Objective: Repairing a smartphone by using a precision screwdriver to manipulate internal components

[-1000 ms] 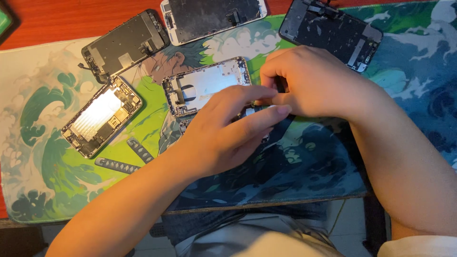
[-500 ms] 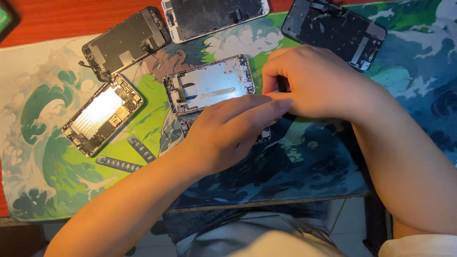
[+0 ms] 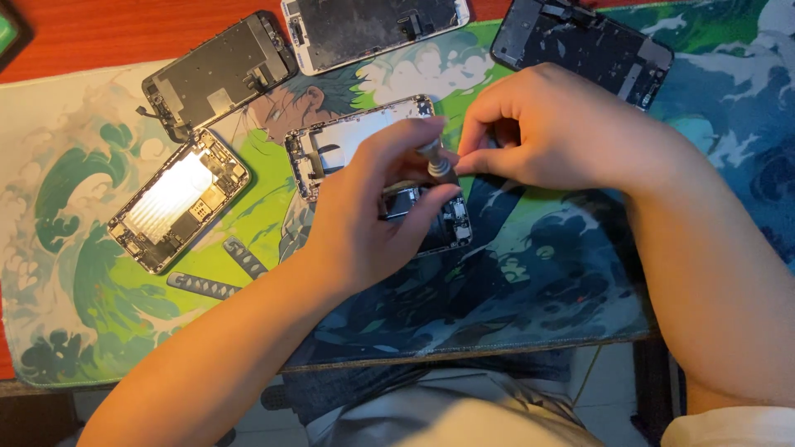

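An open phone chassis with a silver inner plate lies on the printed mat. My left hand curls over its lower half, with index finger and thumb around a small grey screwdriver that stands over the phone. My right hand comes from the right and pinches the same screwdriver near its top with thumb and forefinger. The screwdriver tip and the lower part of the phone are hidden by my left hand.
A second open phone body lies at the left. Three detached screen panels lie along the far side. Two small dark strips rest on the mat, which sits on a red-brown table.
My left hand has turned and its fingers have spread from flat over the phone, so the screwdriver now shows between both hands. My right hand stayed close by, pinching.
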